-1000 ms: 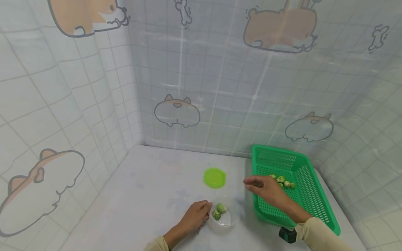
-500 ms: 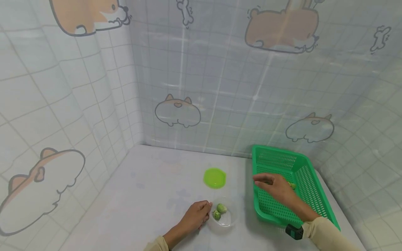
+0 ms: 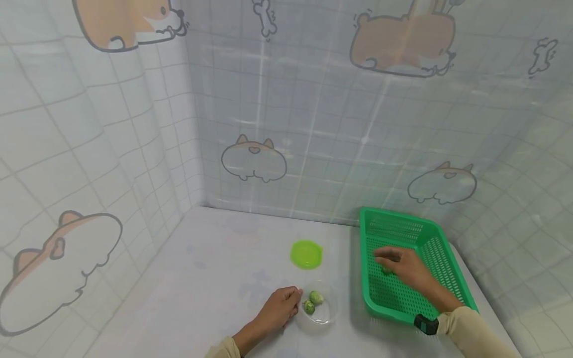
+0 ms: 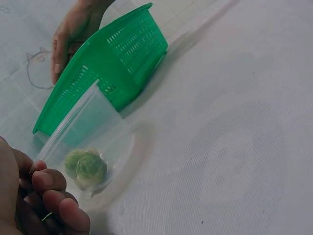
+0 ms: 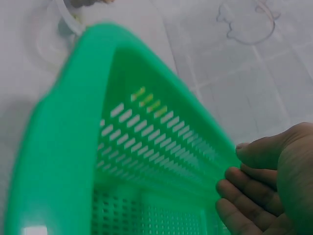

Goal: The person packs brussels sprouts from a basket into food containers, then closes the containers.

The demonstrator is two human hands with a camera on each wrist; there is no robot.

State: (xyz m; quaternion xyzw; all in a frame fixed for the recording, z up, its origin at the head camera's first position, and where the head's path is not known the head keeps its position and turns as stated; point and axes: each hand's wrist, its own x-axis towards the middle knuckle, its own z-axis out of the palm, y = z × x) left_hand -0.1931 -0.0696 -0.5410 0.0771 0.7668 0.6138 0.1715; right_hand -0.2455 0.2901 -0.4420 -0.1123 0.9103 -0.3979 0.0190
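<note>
My left hand [image 3: 278, 306] grips the rim of a clear plastic bowl [image 3: 330, 311] on the table; its curled fingers show close up in the left wrist view. Inside lie two Brussels sprouts [image 3: 316, 298], green and whole. Over the green perforated basket [image 3: 364, 278] hovers my right hand [image 3: 407, 267], its fingers loosely bent with nothing seen between them. Just below that hand a bit of a Brussels sprout [image 3: 386, 271] shows on the basket floor; the hand hides the others. In the right wrist view the fingers [image 5: 244, 198] are bent beside the basket wall.
A bright green lid [image 3: 306, 254] lies flat on the white-covered table [image 3: 224, 258], behind the bowl. Tile-patterned curtains [image 3: 331, 124] with cartoon dogs enclose the table at the back and sides. The basket stands near the right back corner.
My right hand has moved right, from the basket's left rim to over its inside, and now covers most of the sprouts there. The left hand and bowl have stayed put.
</note>
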